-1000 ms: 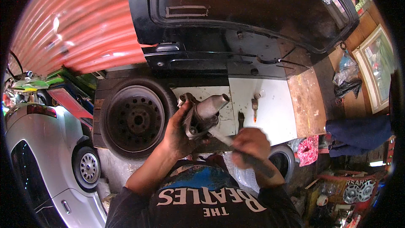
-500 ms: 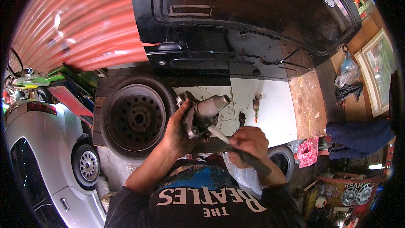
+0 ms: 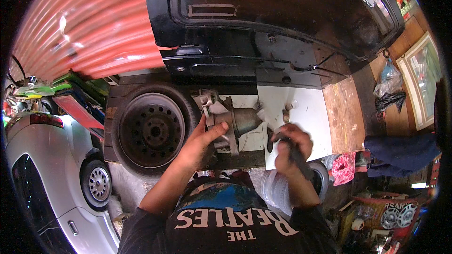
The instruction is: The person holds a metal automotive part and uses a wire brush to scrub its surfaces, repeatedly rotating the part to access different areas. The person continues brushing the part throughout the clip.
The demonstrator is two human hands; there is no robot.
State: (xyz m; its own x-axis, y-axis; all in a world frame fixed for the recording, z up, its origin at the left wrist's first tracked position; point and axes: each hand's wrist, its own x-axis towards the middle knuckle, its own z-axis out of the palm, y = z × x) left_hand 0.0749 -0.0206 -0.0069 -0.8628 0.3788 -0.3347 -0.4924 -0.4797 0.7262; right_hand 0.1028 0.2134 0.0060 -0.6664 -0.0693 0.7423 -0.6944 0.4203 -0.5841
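Workpiece: one cast metal housing [image 3: 236,121] with a flange and a tapered nose. It is held over the near part of the worktop [image 3: 310,124], just right of a steel wheel with its tyre [image 3: 153,134].

Left hand [image 3: 203,142]: supports the housing at its broad, bracketed end. The thumb lies across the body behind the flange; the other fingers are mostly hidden underneath, so from here their exact placement cannot be told. The grip is closed around the casting.

Right hand [image 3: 293,146]: the fingers are curled tightly around the dark handle of a hand tool [image 3: 298,161]. The pale front part of the tool is blurred, so its type cannot be confirmed.

Alignment: the long axis of the housing runs crosswise, broad end to the left, nose to the right and tipped slightly toward the far side. The left hand is the nearer one — it is in contact with the casting. From the right fingers, the nose lies to the left and a little farther out. The tool slants from lower right to upper left, its blurred end beside the nose; contact cannot be verified.

Surroundings: a black vehicle door panel [image 3: 216,72] stands behind the worktop; tyres [image 3: 318,178] lie below the right forearm.
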